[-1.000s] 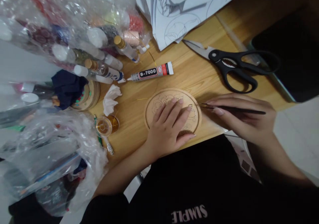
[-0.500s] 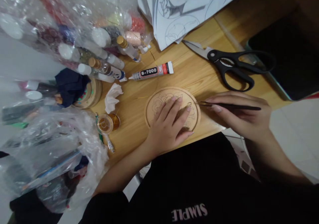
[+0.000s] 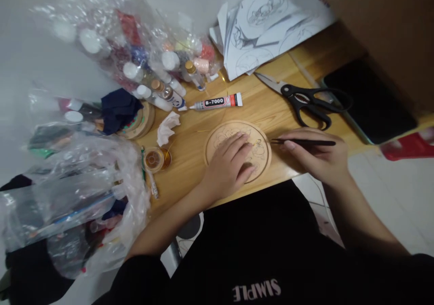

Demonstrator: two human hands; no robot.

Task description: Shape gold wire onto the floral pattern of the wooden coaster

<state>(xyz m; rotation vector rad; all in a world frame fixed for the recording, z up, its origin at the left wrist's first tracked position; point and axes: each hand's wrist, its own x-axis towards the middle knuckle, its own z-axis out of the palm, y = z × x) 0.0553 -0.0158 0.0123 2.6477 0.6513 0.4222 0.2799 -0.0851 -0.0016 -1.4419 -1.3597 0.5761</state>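
Observation:
A round wooden plaque [image 3: 263,167] with a raised rim and a line drawing of flowers lies near the table's front edge. Across its left and middle part rests my left hand [image 3: 228,165], fingers stretched out, covering some of the drawing. Just right of the rim, my right hand [image 3: 317,153] pinches dark tweezers [image 3: 313,142] between thumb and fingers. Their two tips point left at the plaque's edge and stand slightly apart; whether anything fine is between them is too small to see. Behind the plaque lies a B-7000 glue tube [image 3: 214,102].
Black-handled scissors [image 3: 301,97] and a phone [image 3: 369,99] lie at the right. Paper drawings [image 3: 262,18] are stacked at the back. Leftward are bagged bead bottles [image 3: 162,90], a crumpled tissue [image 3: 168,128], wire spools [image 3: 154,159] and a plastic bag [image 3: 129,178].
The camera view has shifted. My left hand has slid slightly left on the plaque, baring more of the drawing's right side. My right hand still holds the tweezers by the rim.

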